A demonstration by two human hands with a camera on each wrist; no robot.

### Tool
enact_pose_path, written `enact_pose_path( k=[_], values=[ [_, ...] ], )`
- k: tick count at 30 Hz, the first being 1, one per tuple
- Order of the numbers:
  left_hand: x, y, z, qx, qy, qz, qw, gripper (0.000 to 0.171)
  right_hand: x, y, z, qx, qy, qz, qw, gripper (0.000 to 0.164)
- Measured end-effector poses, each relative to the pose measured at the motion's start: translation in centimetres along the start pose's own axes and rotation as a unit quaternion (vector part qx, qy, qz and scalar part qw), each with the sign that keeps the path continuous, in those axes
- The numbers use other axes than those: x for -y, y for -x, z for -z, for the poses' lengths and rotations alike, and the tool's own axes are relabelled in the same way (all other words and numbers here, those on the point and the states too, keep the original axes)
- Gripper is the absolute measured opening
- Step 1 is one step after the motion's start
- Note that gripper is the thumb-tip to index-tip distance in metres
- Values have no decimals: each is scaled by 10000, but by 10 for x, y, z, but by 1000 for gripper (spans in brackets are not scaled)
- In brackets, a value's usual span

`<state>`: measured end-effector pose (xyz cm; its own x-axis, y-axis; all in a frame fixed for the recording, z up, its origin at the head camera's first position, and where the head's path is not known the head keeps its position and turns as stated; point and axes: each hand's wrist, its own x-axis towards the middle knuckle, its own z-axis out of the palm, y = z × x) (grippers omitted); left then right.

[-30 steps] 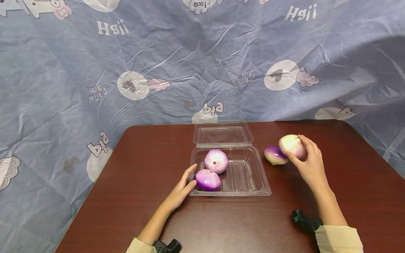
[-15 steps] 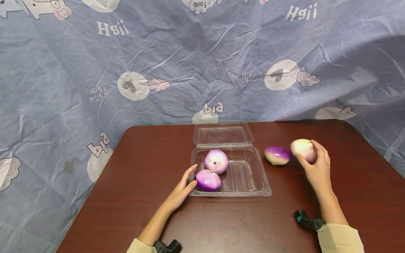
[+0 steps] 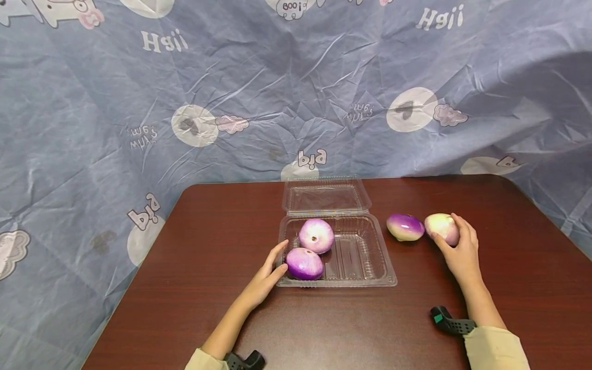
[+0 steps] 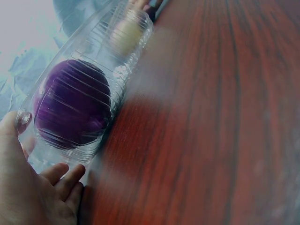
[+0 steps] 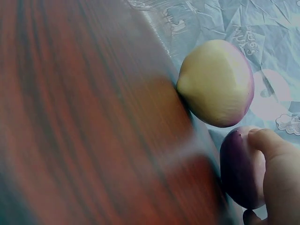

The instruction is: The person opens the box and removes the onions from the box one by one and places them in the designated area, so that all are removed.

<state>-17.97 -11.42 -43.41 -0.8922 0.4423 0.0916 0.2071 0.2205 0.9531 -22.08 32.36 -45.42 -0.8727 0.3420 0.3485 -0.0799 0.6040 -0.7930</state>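
My right hand (image 3: 464,254) grips a pale purple-and-cream onion (image 3: 439,226), thumb on its near side; it appears to rest on the table. Just left of it lies a second onion (image 3: 405,227), purple above and cream below. In the right wrist view the gripped onion (image 5: 241,168) sits beside the cream side of the other onion (image 5: 218,84). A clear plastic clamshell box (image 3: 388,267) has its lid laid back; two purple-white onions (image 3: 316,236) touch inside its left half. My left hand (image 3: 261,280) rests relaxed fingers and thumb against the box's left front corner.
The box lid (image 3: 326,198) lies flat toward the back of the dark red wooden table (image 3: 222,226). Behind the table hangs a creased blue printed cloth (image 3: 259,103). Black straps (image 3: 450,322) circle both wrists.
My right hand has drawn the pale onion rightward away from the purple one, then lowered it to the table beside it. My left hand and the box have stayed put.
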Motion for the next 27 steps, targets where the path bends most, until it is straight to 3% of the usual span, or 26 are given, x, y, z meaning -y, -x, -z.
enact_pose_path(
  k=[12, 27],
  values=[
    [1, -1, 0, -19, 36, -11, 10000, 53, -2, -1, 0, 272, -94, -24, 9996, 66],
    [2, 0, 0, -11, -14, 2, 10000, 54, -3, 0, 1, 258, -16, 335, 9991, 70]
  ],
)
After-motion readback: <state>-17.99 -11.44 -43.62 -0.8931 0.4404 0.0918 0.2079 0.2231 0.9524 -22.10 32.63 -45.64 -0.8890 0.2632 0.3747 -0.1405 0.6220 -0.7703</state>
